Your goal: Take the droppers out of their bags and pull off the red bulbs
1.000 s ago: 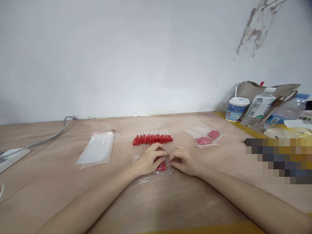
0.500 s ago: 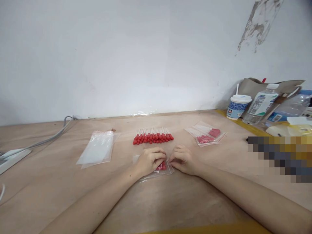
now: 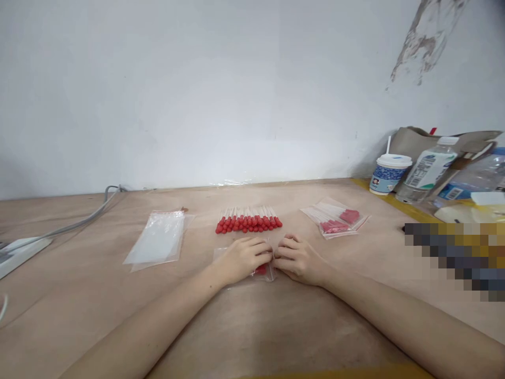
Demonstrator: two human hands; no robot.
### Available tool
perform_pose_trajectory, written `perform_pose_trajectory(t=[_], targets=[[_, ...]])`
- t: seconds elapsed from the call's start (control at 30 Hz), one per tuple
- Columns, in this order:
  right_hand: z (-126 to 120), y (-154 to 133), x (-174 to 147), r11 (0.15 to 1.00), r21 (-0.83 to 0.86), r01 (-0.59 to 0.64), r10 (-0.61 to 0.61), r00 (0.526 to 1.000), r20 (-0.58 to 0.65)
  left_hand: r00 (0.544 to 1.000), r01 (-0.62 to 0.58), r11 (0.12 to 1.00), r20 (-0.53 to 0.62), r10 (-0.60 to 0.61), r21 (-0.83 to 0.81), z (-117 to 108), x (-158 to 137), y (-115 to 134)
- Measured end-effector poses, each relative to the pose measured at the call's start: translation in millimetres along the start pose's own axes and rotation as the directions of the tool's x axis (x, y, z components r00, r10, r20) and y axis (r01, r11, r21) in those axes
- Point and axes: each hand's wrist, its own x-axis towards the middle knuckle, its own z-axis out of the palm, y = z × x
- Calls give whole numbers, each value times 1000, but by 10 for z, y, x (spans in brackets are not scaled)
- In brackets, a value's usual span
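Under my left hand (image 3: 246,259) lies a clear zip bag (image 3: 270,273) with red-tipped sticks in it, mostly covered by the hand. The left fingers are curled together at the bag's right end. My right hand (image 3: 299,259) meets them there, its thumb and fingers pinched on the bag's edge. The two hands' fingertips nearly touch. Just beyond them a row of red-tipped white sticks (image 3: 248,223) lies side by side, red ends toward me. Flat bags filled with such sticks (image 3: 335,218) rest to the right.
A stack of flat clear bags (image 3: 158,239) lies at the left, near a grey cable (image 3: 89,217) and a white power strip (image 3: 23,255). At the far right stand a paper cup (image 3: 390,173) with a straw and a plastic bottle (image 3: 428,171). A wall (image 3: 197,105) closes the back.
My right hand has shifted slightly left, closing the gap to my left hand. The left fingers now cover more of the bag's right end and its red tips. The view has turned slightly.
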Motion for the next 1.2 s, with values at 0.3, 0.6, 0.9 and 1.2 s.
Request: perform_pose_trajectory(t=[0.3, 0.6, 0.9, 1.2], targets=[[-72, 27, 41, 997, -36, 69, -62, 986, 156, 994, -102, 994, 52, 99, 43, -15, -26, -62], [-224, -19, 45, 890, 235, -390, 304, 893, 331, 974, 134, 991, 181, -134, 14, -433, -65, -170], [-27, -117, 169, 583, 330, -742, 652, 670, 354, 872, 488, 768, 192, -451, -415, -314, -372, 141], [-42, -150, 215, 533, 275, -800, 651, 595, 471, 808, 563, 666, 156, -568, -489, -161, -489, 123]])
